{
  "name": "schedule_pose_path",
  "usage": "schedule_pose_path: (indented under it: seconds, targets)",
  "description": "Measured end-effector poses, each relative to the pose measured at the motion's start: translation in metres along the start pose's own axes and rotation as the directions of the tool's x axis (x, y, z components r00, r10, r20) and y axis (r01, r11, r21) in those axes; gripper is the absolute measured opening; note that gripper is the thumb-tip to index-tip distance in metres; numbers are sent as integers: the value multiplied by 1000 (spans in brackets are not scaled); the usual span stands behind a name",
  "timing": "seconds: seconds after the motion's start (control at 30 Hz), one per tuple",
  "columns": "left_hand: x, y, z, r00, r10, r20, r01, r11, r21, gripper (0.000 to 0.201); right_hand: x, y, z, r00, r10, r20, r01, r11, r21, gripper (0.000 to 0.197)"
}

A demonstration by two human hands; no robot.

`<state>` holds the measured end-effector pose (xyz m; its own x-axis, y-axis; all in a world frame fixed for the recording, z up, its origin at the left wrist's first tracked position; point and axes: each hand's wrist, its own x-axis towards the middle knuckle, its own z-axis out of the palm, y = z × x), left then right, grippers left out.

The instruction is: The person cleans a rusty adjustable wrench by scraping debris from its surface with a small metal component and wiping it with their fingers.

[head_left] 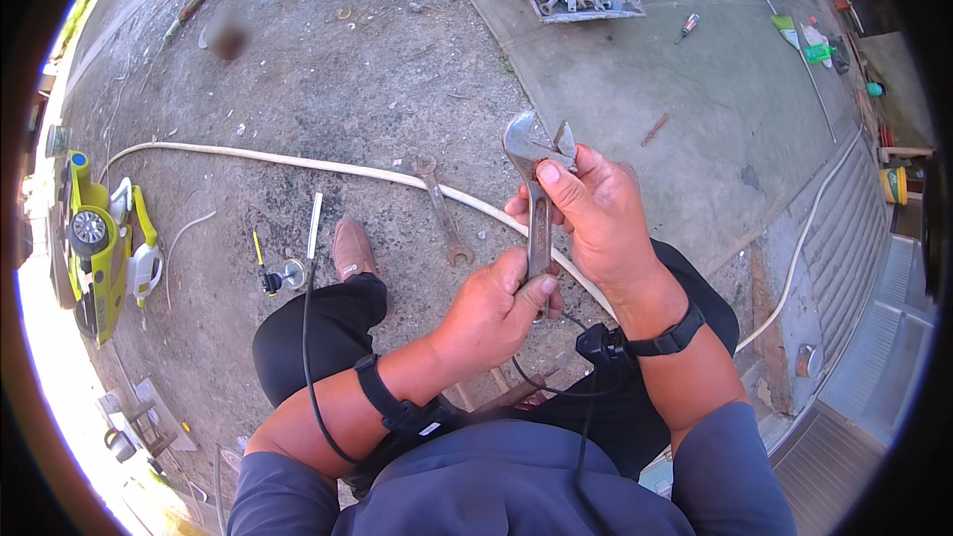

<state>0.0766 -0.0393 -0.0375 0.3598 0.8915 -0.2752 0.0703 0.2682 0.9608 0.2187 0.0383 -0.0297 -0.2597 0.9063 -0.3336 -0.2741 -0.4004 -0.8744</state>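
An adjustable wrench (539, 223) is held up in front of me, its jaws pointing away and spread apart. My left hand (493, 313) wraps round the lower handle, with the thumb laid across it. My right hand (601, 208) grips the wrench just below the head, its thumb pressed near the adjusting screw and the fingers behind. Part of the handle is hidden by my left fingers. On the ground to the left of it lies a rusty double-ended wrench (440, 206), beside a pale hose.
The pale hose (328, 167) runs across the ground. A metal tray (608, 14) of wrenches stands at the far side, with a screwdriver (687, 28) to its right. A yellow-green wheeled machine (96, 258) is at left. Black cables hang near my wrists.
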Motion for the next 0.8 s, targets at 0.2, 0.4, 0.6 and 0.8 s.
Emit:
schedule_pose_path:
  seconds: [0.2, 0.4, 0.6, 0.8]
  targets:
    - [0, -6, -1, 1000, -23, 3, 23, 999, -23, 15, 0, 3, 2, 1000, -12, -1, 12, 998, 67, 23]
    - [3, -3, 0, 996, -88, 5, 88, 996, -8, 17, 0, 4, 1, 1000, -6, -13, 7, 997, 76, 23]
    - [4, -13, 0, 999, 46, -28, -44, 996, 80, 15, -5, 2, 9, 990, 143, -5, -142, 983, 114, 22]
    - [23, 10, -43, 970, -103, -220, 66, 983, -171, 37, -5, -6, 1, 947, -313, 70, 257, 613, -747, 20]
